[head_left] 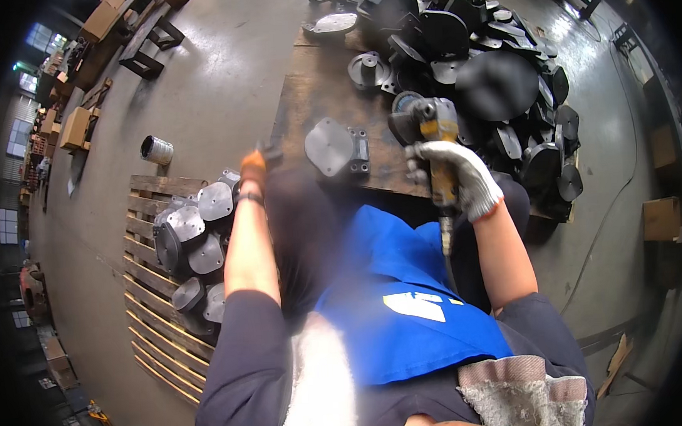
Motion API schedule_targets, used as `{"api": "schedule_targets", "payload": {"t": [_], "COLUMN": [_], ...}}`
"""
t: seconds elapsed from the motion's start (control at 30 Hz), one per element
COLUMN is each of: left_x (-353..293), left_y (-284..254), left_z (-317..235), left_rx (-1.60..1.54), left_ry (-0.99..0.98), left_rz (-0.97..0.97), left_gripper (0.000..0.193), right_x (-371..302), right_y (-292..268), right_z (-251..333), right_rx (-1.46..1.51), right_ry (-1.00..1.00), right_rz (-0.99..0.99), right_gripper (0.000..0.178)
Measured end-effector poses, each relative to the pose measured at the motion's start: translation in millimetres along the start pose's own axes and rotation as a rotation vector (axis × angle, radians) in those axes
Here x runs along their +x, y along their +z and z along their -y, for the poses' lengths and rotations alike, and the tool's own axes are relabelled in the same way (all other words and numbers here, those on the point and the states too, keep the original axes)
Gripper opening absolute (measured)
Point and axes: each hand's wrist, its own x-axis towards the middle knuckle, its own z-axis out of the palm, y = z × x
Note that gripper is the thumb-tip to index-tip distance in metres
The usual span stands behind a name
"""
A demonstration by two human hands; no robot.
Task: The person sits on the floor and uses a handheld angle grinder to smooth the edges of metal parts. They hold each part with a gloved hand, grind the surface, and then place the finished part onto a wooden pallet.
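Observation:
My right hand [466,172], in a white knit glove, is wrapped round a yellow angle grinder [442,184], held upright over the board's near edge. Its head and round disc point away from me, and a hose or cord runs down from its lower end. Left of the grinder, a grey metal plate part [328,146] with a bolted block lies flat on the wooden board [293,111]. My left hand [254,167], in an orange glove, is beside the board's left edge, apart from the plate. Motion smears its fingers, and I cannot make out whether they hold anything.
Dark metal parts [443,34] are heaped on the board's far and right side. To my left, several similar plates [204,251] rest on a slatted wooden pallet [147,273]. Beyond it stands a metal can [156,150]. A cable [617,214] trails across the floor at right.

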Motion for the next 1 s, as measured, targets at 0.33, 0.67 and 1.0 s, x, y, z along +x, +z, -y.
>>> {"api": "schedule_targets", "payload": {"t": [0.33, 0.67, 1.0], "left_x": [-25, 7, 74], "left_y": [-31, -4, 68], "left_z": [143, 124, 80], "left_rx": [-0.071, -0.106, 0.505], "left_ry": [-0.205, -0.097, 0.114], "left_rz": [-0.055, -0.206, 0.119], "left_gripper": [0.064, 0.068, 0.075], "right_x": [26, -25, -39], "right_y": [26, 18, -31], "right_z": [31, 13, -21], "right_rx": [-0.104, -0.010, -0.057], "right_ry": [0.003, 0.111, 0.097], "right_rz": [-0.022, 0.058, -0.243], "right_gripper": [0.024, 0.025, 0.036]}}
